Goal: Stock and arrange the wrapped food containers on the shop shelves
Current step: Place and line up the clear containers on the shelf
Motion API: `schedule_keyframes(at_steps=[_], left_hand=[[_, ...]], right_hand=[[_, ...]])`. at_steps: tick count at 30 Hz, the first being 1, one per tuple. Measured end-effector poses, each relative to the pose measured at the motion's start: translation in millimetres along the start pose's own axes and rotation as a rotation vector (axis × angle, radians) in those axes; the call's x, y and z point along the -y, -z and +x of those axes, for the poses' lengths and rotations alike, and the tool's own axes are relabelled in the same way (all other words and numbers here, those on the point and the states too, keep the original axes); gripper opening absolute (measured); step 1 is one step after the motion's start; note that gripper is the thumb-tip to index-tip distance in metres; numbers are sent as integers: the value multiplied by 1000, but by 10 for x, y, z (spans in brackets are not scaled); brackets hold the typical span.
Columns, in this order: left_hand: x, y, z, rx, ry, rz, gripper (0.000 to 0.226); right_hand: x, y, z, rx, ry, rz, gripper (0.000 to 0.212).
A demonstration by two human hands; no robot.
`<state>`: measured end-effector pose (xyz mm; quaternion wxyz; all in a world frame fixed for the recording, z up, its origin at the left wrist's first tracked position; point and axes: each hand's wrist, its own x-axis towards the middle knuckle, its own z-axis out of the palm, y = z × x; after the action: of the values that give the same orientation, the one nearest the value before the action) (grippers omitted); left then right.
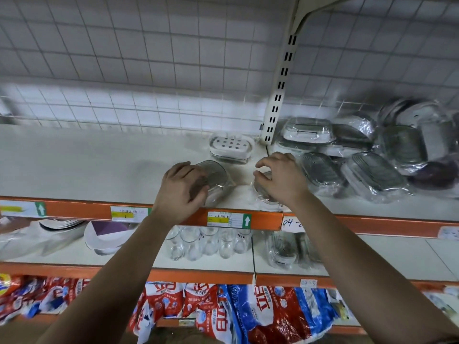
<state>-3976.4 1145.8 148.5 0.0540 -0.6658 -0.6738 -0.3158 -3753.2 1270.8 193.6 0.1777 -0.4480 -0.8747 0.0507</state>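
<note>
a white-tiled wall (149, 70) behind a wire grid backs the shop shelves, and a slotted upright post (282, 83) splits the top shelf (74, 165) into two bays. just left of the foot of the post, at the back of the shelf, a clear box with a white holed lid (231, 147) sits flat. left of the post and nearer the orange front edge (74, 209), the left hand (182, 192) has its fingers and thumb curled round the near end of an oval wrapped container (217, 178), which lies tilted on the shelf with its ribbed grey lid showing. almost straight in front of the post, the right hand (280, 180) bends over a second wrapped container (264, 194) at the shelf's edge, fingertips curled and pinching its clear film; most of that container is hidden under the hand. the two containers lie near each other but apart. right of the post, a pile of wrapped containers (367, 157) lies loose, some flat, some leaning on one another. below and left of the post, on the next shelf down, clear glasses (206, 242) stand in a cluster, with one more wrapped container (283, 249) below the post and stacked plates (62, 224) and a purple and white bowl (106, 234) far to its left. lowest of all, red and blue bags (248, 314) lie along the bottom row
</note>
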Motion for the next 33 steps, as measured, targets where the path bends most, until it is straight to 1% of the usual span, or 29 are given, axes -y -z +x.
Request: schedule_keyframes(at_steps=[2, 4, 6, 9, 13, 16, 18, 19, 21, 24, 27, 29, 33], left_hand=[[11, -2, -8, 36, 2, -13, 52], [27, -9, -1, 79, -9, -17, 58], [27, -27, 8, 90, -31, -7, 60], [10, -72, -7, 75, -46, 33, 59], [-16, -125, -16, 104, 34, 63, 61], [-31, -143, -5, 128, 90, 72, 63], [-50, -152, -3, 131, 97, 67, 64], [-58, -154, -4, 123, 84, 62, 64], [-82, -151, -6, 92, 55, 48, 62], [-175, -132, -37, 42, 91, 21, 61], [-350, -155, -136, -57, 92, 6, 56], [-470, -180, -211, -78, 71, 14, 54], [-696, -265, -348, -100, 56, 44, 54]], right_hand=[[-77, 30, -79, -5, -70, -52, 44], [-86, 9, -147, 48, -125, -97, 62], [-75, -31, -183, 81, -164, -131, 70], [-70, -60, -189, 81, -108, -160, 68], [-64, -88, -227, 141, 65, -36, 49], [-55, -122, -282, 203, 22, 155, 46], [-24, -155, -336, 141, -31, 255, 42], [1, -172, -353, 97, -58, 266, 41], [43, -205, -383, 30, -93, 197, 45], [51, -208, -452, -55, -103, 153, 49], [-23, -138, -578, -170, -67, 195, 50], [-89, -55, -636, -231, -32, 194, 48], [-251, 83, -780, -243, 15, 242, 45]])
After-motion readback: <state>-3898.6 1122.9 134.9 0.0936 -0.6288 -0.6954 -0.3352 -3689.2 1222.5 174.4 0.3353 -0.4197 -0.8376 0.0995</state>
